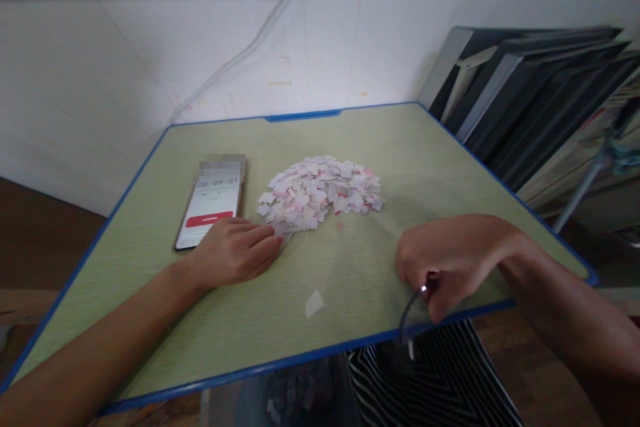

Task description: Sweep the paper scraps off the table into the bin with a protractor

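The left hand [233,253] lies flat on the green counter [400,160], palm down, with the fingers stretched and together. It holds nothing. Its fingertips touch the near left border of the pile of paper scraps [320,192], and the back of the hand is just beside the near end of the phone [211,203].

The pile of white and pink scraps sits about in the middle of the counter, a little toward the far edge. The phone lies to the left of the pile, screen up, and shows a timer with a red button under it. One single scrap [314,303] lies apart from the pile, near the near edge of the counter, between the two hands.

The right hand [450,260] is at the near edge, toward the near right corner. Its fingers are curled closed around a thin dark tool [411,312] with a small shiny point at the fingers; the tool goes down over the near edge. I cannot tell exactly what the tool is.

Behind the far right corner, dark flat panels [530,100] lean against the wall. Under the near edge a striped cloth [435,380] is visible.
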Action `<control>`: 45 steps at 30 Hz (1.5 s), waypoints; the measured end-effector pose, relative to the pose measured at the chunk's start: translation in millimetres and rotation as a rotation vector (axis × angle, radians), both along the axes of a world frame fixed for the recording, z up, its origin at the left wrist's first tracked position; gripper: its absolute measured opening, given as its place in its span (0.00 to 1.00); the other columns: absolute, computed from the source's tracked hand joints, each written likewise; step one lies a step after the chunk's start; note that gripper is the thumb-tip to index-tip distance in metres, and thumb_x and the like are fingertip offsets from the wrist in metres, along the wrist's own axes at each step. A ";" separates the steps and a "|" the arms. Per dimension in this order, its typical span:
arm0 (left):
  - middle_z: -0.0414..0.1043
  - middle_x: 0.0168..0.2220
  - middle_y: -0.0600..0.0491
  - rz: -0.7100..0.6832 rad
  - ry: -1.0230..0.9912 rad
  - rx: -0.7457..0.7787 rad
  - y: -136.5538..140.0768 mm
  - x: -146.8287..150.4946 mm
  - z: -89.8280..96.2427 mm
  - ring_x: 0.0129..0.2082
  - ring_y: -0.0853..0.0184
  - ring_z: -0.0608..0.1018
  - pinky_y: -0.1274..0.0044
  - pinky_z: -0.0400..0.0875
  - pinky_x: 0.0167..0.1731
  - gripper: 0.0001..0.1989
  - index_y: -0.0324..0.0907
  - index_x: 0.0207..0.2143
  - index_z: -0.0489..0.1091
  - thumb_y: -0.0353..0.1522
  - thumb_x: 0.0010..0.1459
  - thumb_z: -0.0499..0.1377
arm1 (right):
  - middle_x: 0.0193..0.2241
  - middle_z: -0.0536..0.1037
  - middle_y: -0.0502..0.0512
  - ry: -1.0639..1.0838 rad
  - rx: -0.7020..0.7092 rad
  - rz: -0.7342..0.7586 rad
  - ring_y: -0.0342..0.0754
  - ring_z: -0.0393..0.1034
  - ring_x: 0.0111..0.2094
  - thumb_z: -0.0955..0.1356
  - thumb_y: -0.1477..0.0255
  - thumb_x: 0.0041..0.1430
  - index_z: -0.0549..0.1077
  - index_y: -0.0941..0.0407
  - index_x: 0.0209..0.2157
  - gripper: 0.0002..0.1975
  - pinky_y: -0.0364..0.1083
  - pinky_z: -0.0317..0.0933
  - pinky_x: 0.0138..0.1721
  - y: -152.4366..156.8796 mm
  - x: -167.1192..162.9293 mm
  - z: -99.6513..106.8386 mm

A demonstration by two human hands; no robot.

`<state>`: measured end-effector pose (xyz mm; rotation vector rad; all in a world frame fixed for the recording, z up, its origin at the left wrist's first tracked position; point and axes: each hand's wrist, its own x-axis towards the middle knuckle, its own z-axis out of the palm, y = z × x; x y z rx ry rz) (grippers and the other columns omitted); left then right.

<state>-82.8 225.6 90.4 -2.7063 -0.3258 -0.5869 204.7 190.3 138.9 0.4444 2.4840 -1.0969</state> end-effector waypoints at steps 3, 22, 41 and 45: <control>0.60 0.15 0.58 -0.001 0.001 0.009 -0.5 0.2 0.8 0.14 0.73 0.61 0.78 0.54 0.15 0.17 0.41 0.18 0.58 0.25 0.60 0.45 | 0.13 0.61 0.44 0.007 0.014 -0.018 0.38 0.52 0.17 0.71 0.70 0.46 0.65 0.59 0.14 0.15 0.41 0.44 0.21 -2.4 1.1 -1.1; 0.59 0.16 0.58 -0.003 0.005 0.008 -1.4 2.9 2.3 0.13 0.72 0.59 0.77 0.53 0.15 0.17 0.41 0.18 0.57 0.25 0.60 0.44 | 0.20 0.67 0.48 0.239 0.291 -0.381 0.40 0.59 0.22 0.60 0.68 0.59 0.66 0.57 0.30 0.09 0.40 0.47 0.23 -12.8 -54.7 -16.7; 0.60 0.15 0.58 0.016 -0.002 0.033 0.2 1.8 1.5 0.13 0.74 0.61 0.78 0.54 0.14 0.16 0.41 0.18 0.57 0.25 0.59 0.46 | 0.15 0.62 0.44 -0.063 -0.237 -0.149 0.36 0.58 0.19 0.66 0.74 0.53 0.69 0.62 0.23 0.08 0.36 0.50 0.20 13.4 2.6 0.5; 0.60 0.15 0.58 0.019 0.008 0.022 -0.8 1.9 2.0 0.14 0.74 0.61 0.78 0.54 0.15 0.17 0.41 0.18 0.57 0.25 0.59 0.45 | 0.15 0.63 0.44 -0.076 -0.262 -0.131 0.36 0.58 0.19 0.66 0.73 0.52 0.69 0.61 0.23 0.08 0.36 0.50 0.20 14.1 2.7 -1.1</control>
